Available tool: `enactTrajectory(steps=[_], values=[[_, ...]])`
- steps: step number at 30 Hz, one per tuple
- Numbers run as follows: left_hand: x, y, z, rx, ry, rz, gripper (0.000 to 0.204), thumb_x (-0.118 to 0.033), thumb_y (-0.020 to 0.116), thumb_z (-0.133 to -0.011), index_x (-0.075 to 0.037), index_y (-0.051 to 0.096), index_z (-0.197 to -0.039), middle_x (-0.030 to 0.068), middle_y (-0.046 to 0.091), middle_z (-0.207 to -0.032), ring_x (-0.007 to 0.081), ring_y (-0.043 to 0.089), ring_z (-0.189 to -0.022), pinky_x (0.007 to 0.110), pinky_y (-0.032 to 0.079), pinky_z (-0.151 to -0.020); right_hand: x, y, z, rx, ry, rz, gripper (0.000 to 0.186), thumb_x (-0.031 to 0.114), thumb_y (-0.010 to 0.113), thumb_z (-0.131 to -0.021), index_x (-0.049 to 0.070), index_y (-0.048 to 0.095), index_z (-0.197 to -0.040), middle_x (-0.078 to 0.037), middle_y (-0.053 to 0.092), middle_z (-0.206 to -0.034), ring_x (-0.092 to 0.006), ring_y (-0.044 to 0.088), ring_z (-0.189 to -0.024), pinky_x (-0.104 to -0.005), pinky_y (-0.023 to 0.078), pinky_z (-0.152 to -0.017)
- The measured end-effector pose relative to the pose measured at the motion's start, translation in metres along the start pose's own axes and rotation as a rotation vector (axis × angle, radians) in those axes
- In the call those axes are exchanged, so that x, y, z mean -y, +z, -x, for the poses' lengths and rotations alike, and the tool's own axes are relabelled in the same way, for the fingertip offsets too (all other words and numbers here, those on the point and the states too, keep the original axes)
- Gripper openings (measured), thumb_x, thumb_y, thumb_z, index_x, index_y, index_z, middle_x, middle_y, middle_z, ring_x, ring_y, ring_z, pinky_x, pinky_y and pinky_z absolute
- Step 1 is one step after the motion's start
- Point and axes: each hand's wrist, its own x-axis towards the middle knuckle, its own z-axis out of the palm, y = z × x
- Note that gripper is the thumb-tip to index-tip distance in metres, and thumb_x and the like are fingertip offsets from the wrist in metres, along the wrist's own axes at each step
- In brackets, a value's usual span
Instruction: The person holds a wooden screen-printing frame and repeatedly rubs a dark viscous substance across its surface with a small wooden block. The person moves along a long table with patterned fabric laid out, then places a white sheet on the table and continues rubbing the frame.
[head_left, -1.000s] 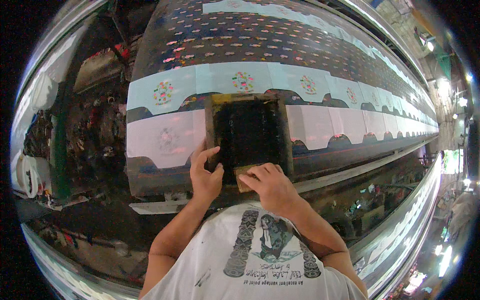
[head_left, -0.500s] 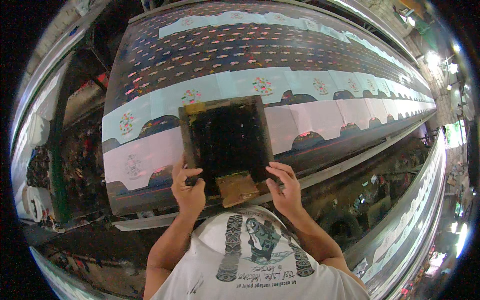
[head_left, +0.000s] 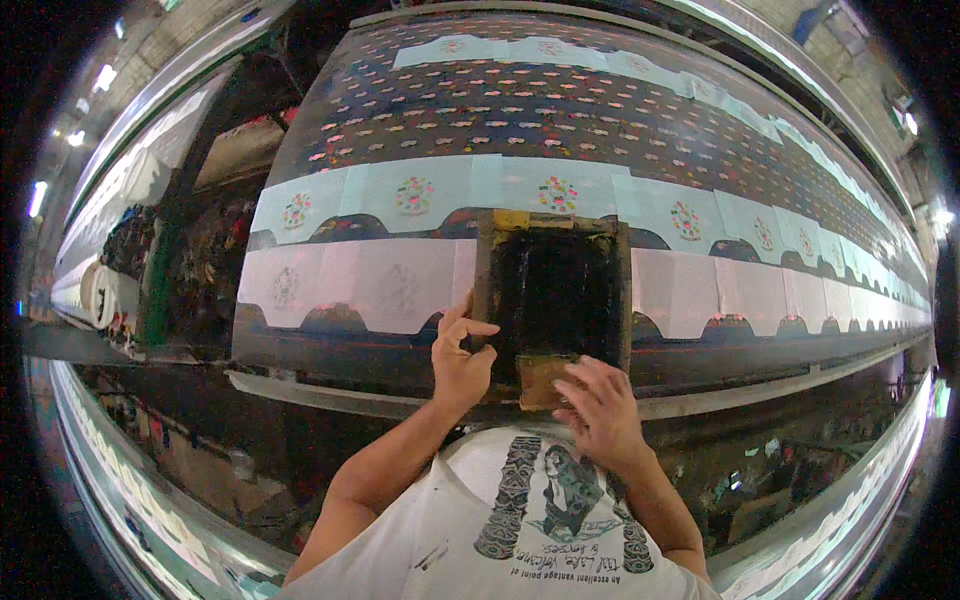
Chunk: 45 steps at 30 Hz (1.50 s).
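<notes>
Right hand (head_left: 604, 415) now at brown block (head_left: 541, 384) on dark frame (head_left: 624, 285)

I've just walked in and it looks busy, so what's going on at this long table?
A person stands at a long dark table. Their left hand is at the left edge of a black rectangular panel in a wooden frame, over a row of pale pink fabric pieces. Their right hand is at a flat brown wooden block by the near edge; its grip is unclear. Two pink pieces on the left carry faint grey designs.
</notes>
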Motion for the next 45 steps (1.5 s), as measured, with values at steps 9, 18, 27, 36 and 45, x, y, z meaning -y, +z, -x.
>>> enactTrajectory(steps=[9,18,27,36,45], values=[[0.013,0.003,-0.001,0.021,-0.080,-0.034,0.035,0.009,0.074,-0.076,-0.008,0.082,-0.107,0.0238,0.060,-0.165,0.0391,0.058,-0.151,0.046,0.042,-0.126,-0.001,-0.026,-0.055,0.344,-0.129,0.032,0.043,0.005,0.069,-0.090,0.004,0.077,-0.132,-0.014,0.073,-0.124,-0.0368,0.068,-0.118,-0.0504,0.056,-0.103],[0.014,0.001,-0.001,-0.001,-0.195,0.277,0.035,0.010,0.069,-0.093,-0.005,0.079,-0.122,0.0226,0.061,-0.164,0.0337,0.060,-0.149,0.042,0.044,-0.124,-0.072,-0.036,-0.174,0.436,0.014,-0.033,0.046,-0.002,0.060,-0.089,0.019,0.083,-0.123,-0.017,0.074,-0.106,-0.0415,0.071,-0.106,-0.0533,0.056,-0.100],[0.013,0.001,-0.005,0.010,-0.145,0.244,0.040,0.012,0.066,-0.094,-0.007,0.077,-0.128,0.0237,0.058,-0.166,0.0337,0.057,-0.152,0.043,0.042,-0.125,-0.081,-0.002,-0.170,0.259,0.081,0.094,0.047,-0.007,0.060,-0.089,0.004,0.078,-0.130,-0.018,0.073,-0.120,-0.0432,0.066,-0.116,-0.0515,0.052,-0.103],[0.010,0.004,-0.004,0.039,-0.111,0.179,0.046,0.011,0.070,-0.088,-0.006,0.075,-0.131,0.0237,0.057,-0.166,0.0360,0.054,-0.154,0.045,0.041,-0.127,0.012,-0.005,-0.077,0.340,0.114,0.118,0.054,-0.001,0.069,-0.086,0.007,0.075,-0.139,-0.011,0.069,-0.129,-0.0357,0.063,-0.120,-0.0504,0.050,-0.107],[0.000,0.000,-0.005,0.088,-0.110,-0.077,0.051,0.013,0.073,-0.076,-0.009,0.080,-0.122,0.0251,0.057,-0.165,0.0406,0.053,-0.155,0.046,0.040,-0.129,0.013,-0.009,-0.022,0.201,0.123,-0.049,0.049,0.015,0.084,-0.091,0.013,0.074,-0.139,-0.011,0.066,-0.141,-0.0389,0.059,-0.138,-0.0542,0.048,-0.116]])
